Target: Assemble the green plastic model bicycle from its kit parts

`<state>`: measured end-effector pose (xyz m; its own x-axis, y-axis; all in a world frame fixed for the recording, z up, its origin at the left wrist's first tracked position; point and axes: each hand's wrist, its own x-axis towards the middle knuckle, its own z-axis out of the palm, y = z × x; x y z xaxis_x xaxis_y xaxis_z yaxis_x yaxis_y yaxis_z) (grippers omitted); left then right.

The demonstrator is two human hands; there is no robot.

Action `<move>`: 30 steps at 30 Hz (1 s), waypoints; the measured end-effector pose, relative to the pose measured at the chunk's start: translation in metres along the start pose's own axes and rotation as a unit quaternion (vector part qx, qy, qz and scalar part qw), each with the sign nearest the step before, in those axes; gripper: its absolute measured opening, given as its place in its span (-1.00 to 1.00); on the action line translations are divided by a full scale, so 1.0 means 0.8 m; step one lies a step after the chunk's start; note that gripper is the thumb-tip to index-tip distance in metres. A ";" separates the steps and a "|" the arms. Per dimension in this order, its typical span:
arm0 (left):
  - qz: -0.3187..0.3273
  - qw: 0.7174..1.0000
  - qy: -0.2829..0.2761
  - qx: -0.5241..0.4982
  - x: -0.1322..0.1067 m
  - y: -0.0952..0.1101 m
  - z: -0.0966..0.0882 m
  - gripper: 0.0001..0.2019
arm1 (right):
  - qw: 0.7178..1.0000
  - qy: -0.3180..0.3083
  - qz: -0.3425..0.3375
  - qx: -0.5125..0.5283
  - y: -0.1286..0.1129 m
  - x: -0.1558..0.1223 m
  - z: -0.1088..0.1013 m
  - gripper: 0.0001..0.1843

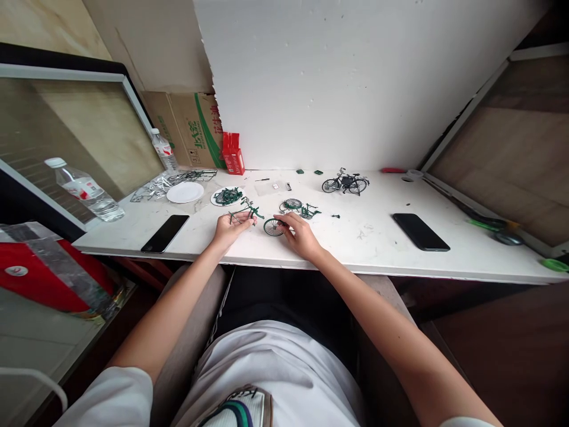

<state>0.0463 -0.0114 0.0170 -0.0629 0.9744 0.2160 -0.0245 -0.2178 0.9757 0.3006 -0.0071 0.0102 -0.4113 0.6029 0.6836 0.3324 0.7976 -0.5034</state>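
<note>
My left hand (230,228) rests on the white table (355,249), its fingers closed on a thin green bicycle frame part (247,212). My right hand (299,232) lies beside it, fingertips pinching a small spoked wheel (273,226). Just beyond the right hand lie another wheel (292,204) and a green frame piece (310,210). A finished dark model bicycle (345,182) stands farther back. A white plate (226,196) holding green parts sits behind my left hand.
Two black phones lie flat, one at the left (165,233) and one at the right (420,232). An empty white plate (185,192), plastic sprues (178,179), two water bottles (84,191), a red box (234,155) and a cardboard carton (191,127) stand at the back left.
</note>
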 end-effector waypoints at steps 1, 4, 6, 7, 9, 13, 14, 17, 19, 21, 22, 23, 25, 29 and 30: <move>0.009 1.000 -0.002 -0.002 -0.001 0.001 0.000 -0.44 | 1.000 0.014 0.012 0.000 0.001 0.000 -0.001 -0.64; 0.021 1.000 -0.016 0.000 -0.002 0.002 -0.001 -0.47 | 0.998 0.042 0.049 0.013 0.005 0.000 -0.002 -0.65; 0.020 0.999 -0.032 0.001 -0.002 0.000 -0.002 -0.46 | 0.997 0.044 0.064 0.023 0.007 -0.001 -0.002 -0.63; 0.017 0.999 -0.040 0.000 -0.002 -0.001 -0.002 -0.45 | 0.997 0.041 0.066 0.025 0.007 -0.001 -0.001 -0.62; 0.012 0.999 -0.050 -0.002 -0.001 -0.004 -0.003 -0.43 | 0.997 0.034 0.063 0.026 0.007 0.000 -0.001 -0.61; 0.003 0.998 -0.055 -0.004 0.000 -0.007 -0.003 -0.40 | 0.997 0.034 0.063 0.033 0.004 0.000 0.000 -0.60; -0.002 0.998 -0.058 -0.001 0.000 -0.007 -0.003 -0.38 | 0.996 0.037 0.065 0.040 0.004 0.000 0.000 -0.59; -0.016 0.997 -0.070 0.024 -0.001 -0.005 -0.002 -0.33 | 0.994 0.037 0.078 0.069 0.005 -0.001 0.001 -0.54; -0.024 0.996 -0.081 0.040 -0.003 -0.004 -0.001 -0.35 | 0.992 0.030 0.088 0.086 0.006 -0.001 0.002 -0.50; -0.028 0.994 -0.089 0.054 -0.004 -0.003 -0.001 -0.38 | 0.990 0.023 0.098 0.097 0.006 -0.002 0.002 -0.47; -0.028 0.993 -0.093 0.062 -0.004 -0.003 -0.001 -0.40 | 0.989 0.021 0.103 0.100 0.005 -0.002 0.002 -0.48; -0.027 0.992 -0.096 0.072 -0.005 -0.003 -0.002 -0.42 | 0.989 0.019 0.107 0.101 0.005 -0.002 0.001 -0.48; -0.024 0.991 -0.099 0.089 -0.005 -0.004 -0.002 -0.46 | 0.988 0.017 0.114 0.103 0.003 -0.002 0.001 -0.50; -0.022 0.990 -0.100 0.097 -0.005 -0.004 -0.003 -0.48 | 0.988 0.013 0.118 0.104 0.003 -0.002 0.001 -0.52; -0.022 0.990 -0.099 0.096 -0.005 -0.005 -0.003 -0.48 | 0.988 0.011 0.116 0.099 0.003 -0.002 0.001 -0.52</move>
<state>0.0442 -0.0148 0.0125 0.1313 0.9789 0.1567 0.1692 -0.1779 0.9694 0.3016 -0.0061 0.0077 -0.3235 0.7715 0.5479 0.2413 0.6271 -0.7406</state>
